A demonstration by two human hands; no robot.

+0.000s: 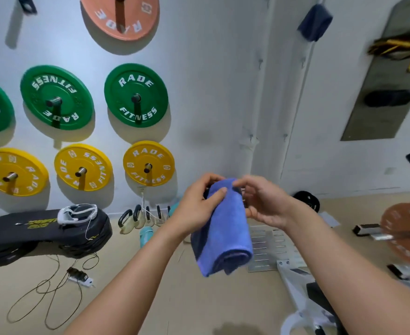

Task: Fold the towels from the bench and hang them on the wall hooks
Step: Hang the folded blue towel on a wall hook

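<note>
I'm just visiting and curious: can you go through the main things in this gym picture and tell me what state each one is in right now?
blue towel: folded, held up in the air.
left hand: grips the towel's top.
right hand: pinches the towel's top edge.
dark towel: hanging high on the wall.
green plate: mounted on a wall peg.
yellow plate: mounted on a wall peg.
cable: lying loose on the floor.

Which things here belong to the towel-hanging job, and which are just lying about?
Job: folded blue cloth towel, left hand, right hand, dark blue towel hanging on the wall.
Lying about: green round weight plates, yellow round weight plates, black kettlebells.
</note>
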